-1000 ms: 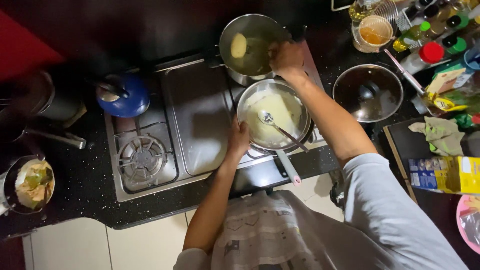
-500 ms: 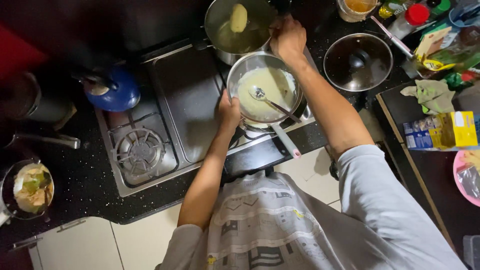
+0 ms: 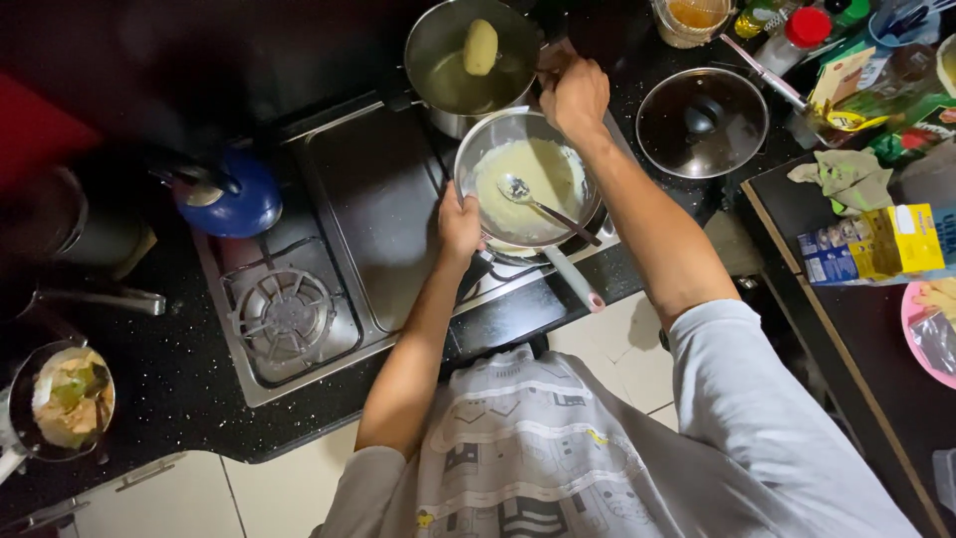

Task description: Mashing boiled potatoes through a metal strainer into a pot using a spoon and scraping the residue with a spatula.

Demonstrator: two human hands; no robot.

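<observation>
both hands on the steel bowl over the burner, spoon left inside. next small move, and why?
Probably lift the steel bowl straight up, level. The left hand grips its near rim and the right hand its far rim, so it looks braced for carrying. It holds pale liquid, and the loose spoon could slide if tilted.

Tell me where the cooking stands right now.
Done: the pan on the stove already holds a pale batter, and a spoon rests in it. In hand: the left hand grips the pan's near rim and the right hand its far rim. Left: the potato sits whole in the pot, and the lid lies aside.
</observation>
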